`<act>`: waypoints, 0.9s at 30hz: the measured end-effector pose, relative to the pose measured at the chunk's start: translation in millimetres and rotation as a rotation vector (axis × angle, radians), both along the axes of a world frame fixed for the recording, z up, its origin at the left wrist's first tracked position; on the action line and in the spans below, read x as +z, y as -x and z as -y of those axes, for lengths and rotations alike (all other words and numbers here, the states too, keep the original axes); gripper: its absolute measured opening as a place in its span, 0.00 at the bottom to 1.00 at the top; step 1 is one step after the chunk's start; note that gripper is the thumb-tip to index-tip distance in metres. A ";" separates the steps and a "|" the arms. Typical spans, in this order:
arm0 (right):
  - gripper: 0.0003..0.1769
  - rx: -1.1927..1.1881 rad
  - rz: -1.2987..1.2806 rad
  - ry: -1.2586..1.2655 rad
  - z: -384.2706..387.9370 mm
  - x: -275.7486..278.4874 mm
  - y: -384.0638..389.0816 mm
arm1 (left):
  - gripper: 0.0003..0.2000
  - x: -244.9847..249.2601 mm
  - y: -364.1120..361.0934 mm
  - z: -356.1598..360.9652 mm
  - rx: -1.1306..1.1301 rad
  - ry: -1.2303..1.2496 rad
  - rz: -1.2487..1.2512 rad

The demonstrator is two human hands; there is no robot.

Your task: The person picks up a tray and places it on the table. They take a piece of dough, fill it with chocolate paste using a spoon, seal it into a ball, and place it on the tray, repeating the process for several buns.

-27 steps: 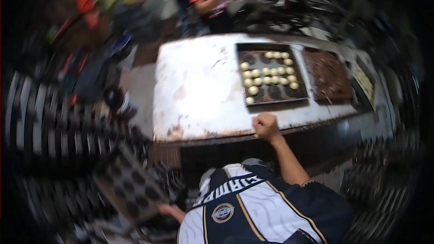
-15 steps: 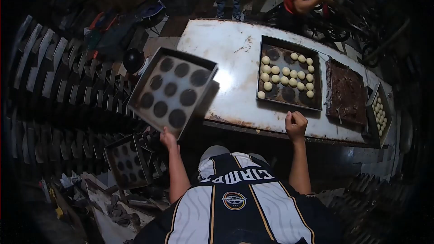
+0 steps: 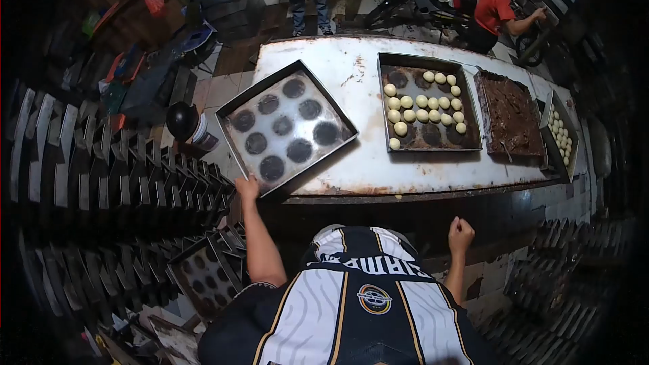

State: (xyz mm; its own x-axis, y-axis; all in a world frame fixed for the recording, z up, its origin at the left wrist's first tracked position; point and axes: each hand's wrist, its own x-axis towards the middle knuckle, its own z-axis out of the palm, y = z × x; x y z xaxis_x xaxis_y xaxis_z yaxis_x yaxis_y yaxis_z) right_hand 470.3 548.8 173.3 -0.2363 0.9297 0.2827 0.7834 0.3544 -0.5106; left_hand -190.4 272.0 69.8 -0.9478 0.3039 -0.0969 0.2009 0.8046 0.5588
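My left hand [image 3: 247, 188] grips the lower left edge of a square metal tray [image 3: 272, 105] marked with dark round spots. The tray lies at an angle over the left end of the white table [image 3: 365, 177], with no balls in it. My right hand [image 3: 461, 232] is closed in front of the table edge, and what it holds, if anything, is hidden. Beyond it on the table stands a second tray [image 3: 433, 149] with several pale dough balls [image 3: 422, 101] in rows.
Right of the ball tray is a tray of brown paste [image 3: 508, 116], then a tilted tray of pale balls [image 3: 560, 136]. Stacked trays [image 3: 128, 182] fill the left side. A black round object [image 3: 182, 120] sits left of the table. Two people stand beyond it.
The spotted tray has turned and moved onto the table's left end, still in my left hand. My right hand has drawn back from the ball tray, toward the lower right.
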 end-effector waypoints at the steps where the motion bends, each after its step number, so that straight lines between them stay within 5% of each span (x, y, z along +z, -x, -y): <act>1: 0.21 -0.052 0.002 0.041 13.1 -5.4 -8.3 | 0.17 -0.1 20.7 3.0 -0.013 -0.031 -0.049; 4: 0.22 -0.166 0.015 0.145 45.9 -12.6 -13.1 | 0.18 -10.6 84.2 3.9 -0.068 -0.235 -0.016; 8: 0.23 -0.140 0.083 0.121 79.2 -29.6 -21.7 | 0.21 0.0 120.1 -11.7 -0.153 -0.081 -0.127; 11: 0.23 -0.245 0.111 0.189 98.0 -43.3 -37.5 | 0.23 76.5 81.5 -66.4 0.037 0.109 -0.682; 13: 0.23 -0.280 0.111 0.213 108.1 -49.7 -41.0 | 0.23 107.5 71.4 -128.8 -0.239 -0.181 -0.450; 14: 0.23 -0.295 0.094 0.228 112.2 -52.9 -42.9 | 0.23 98.6 74.8 -160.5 -0.439 -0.385 -0.312; 15: 0.22 -0.310 0.078 0.242 116.5 -56.1 -43.9 | 0.23 91.5 75.2 -193.7 -0.511 -0.204 -0.287; 16: 0.22 -0.288 0.093 0.256 123.3 -54.0 -41.2 | 0.24 57.2 94.3 -225.3 -0.629 -0.295 -0.308; 20: 0.21 -0.225 0.145 0.284 148.6 -57.2 -55.4 | 0.20 18.5 119.5 -290.1 -0.703 -0.165 -0.363; 23: 0.21 -0.358 0.183 0.329 188.1 -51.6 -72.1 | 0.14 4.8 143.7 -291.8 -0.658 -0.122 -0.261; 27: 0.21 -0.537 0.392 0.516 261.9 -74.0 -111.9 | 0.10 -13.2 189.2 -267.8 -0.326 -0.266 -0.456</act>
